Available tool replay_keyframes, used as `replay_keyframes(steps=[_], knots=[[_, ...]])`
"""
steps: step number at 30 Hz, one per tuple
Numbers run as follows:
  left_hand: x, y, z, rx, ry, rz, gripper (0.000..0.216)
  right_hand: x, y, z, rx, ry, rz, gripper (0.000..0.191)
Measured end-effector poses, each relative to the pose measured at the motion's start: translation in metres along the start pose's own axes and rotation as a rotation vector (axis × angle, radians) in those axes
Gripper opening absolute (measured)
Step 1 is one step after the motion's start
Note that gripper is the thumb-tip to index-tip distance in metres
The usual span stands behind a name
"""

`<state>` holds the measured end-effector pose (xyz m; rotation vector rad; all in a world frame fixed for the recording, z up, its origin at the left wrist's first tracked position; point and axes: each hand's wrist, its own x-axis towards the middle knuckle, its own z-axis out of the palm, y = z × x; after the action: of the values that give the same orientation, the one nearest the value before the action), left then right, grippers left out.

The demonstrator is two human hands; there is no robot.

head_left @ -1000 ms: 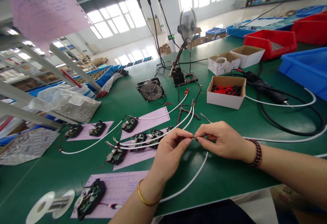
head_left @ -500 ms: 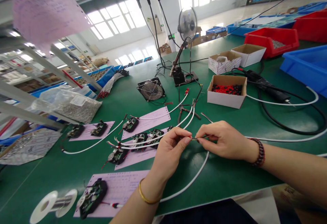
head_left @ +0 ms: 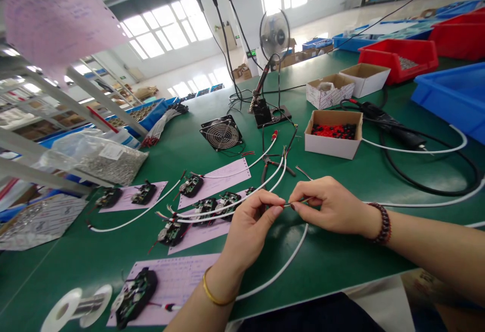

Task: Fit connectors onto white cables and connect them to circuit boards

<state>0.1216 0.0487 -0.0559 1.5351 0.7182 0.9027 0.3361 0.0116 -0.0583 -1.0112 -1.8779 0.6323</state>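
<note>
Over the front of the bench, my left hand [head_left: 250, 226] pinches one end of a thin wire [head_left: 287, 204] between thumb and forefinger. A small red bit shows at those fingertips, too small to make out. My right hand [head_left: 329, 206] grips the same wire a short way along, fingertips together. A white cable [head_left: 291, 257] curves below both hands. Beyond my left hand, more white cables [head_left: 212, 217] with bare wire ends lie across small circuit-board assemblies [head_left: 172, 233] on pink sheets. Nearer the front edge, another circuit-board assembly [head_left: 137, 296] rests on a pink paper [head_left: 189, 271].
Pliers [head_left: 270, 162] lie behind my hands, near a soldering iron stand [head_left: 267, 114] and a square fan [head_left: 222, 134]. A carton [head_left: 333, 147] of red and black pieces stands to the right, with a black-handled tool [head_left: 396, 126] beside it. A solder spool [head_left: 78, 309] sits front left.
The view has shifted slightly. Both hands keep their pinch on the wire, with the fingertips a little farther apart than before.
</note>
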Motion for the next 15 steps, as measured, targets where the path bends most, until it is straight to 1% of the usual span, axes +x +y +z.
replay_keyframes(steps=[4,8,11,15], knots=[[-0.0011,-0.0004,0.0001,0.064,0.017,-0.006,0.007,0.0,-0.0008,0.0018,0.094,0.0,0.06,0.012],[-0.0014,-0.0007,0.0014,0.062,0.025,-0.036,0.006,-0.0009,-0.0023,0.0034,0.14,0.036,0.066,0.012],[-0.0011,-0.0011,0.0027,0.017,0.028,-0.081,0.004,-0.0029,-0.0021,0.0046,0.065,0.065,0.038,0.012],[-0.0006,-0.0017,0.005,-0.12,0.033,-0.13,0.009,-0.0048,-0.0014,0.0061,-0.097,0.097,-0.037,0.012]])
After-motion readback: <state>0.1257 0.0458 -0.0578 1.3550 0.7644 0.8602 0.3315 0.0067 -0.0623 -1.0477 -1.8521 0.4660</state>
